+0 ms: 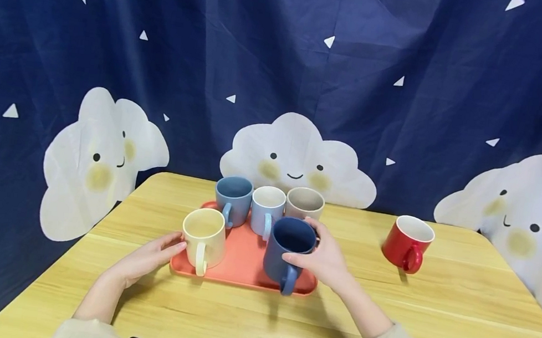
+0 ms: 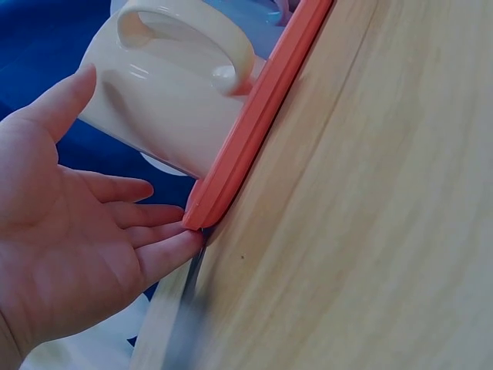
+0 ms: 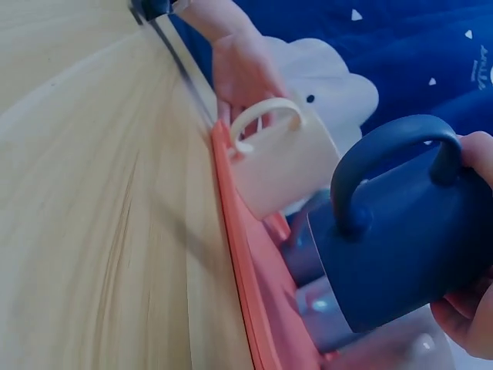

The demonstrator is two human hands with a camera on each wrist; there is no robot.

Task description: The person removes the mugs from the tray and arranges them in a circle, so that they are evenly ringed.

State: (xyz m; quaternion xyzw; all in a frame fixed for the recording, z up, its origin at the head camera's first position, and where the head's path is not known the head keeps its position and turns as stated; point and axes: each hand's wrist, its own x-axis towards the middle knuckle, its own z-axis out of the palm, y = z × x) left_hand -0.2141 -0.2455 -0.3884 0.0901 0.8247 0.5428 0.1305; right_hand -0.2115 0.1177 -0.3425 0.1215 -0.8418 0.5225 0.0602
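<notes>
My right hand (image 1: 325,257) grips a navy mug (image 1: 286,254) round its body, over the front right part of a red tray (image 1: 246,255). The mug's handle points toward me. At the tray's front left stands a cream mug (image 1: 208,234), upright with its handle forward. Beside it is my left hand (image 2: 85,223), fingers extended, with fingertips right at the tray's corner and the thumb by the mug's side. Along the tray's back stand a blue mug (image 1: 234,195), a light blue mug (image 1: 267,207) and a grey-beige mug (image 1: 305,201), the last partly hidden by my right hand.
A red mug (image 1: 402,248) with a white inside is on the wooden table (image 1: 461,302) to the right, away from the tray. Behind the table hangs a dark blue curtain (image 1: 282,70) with white clouds and small triangles.
</notes>
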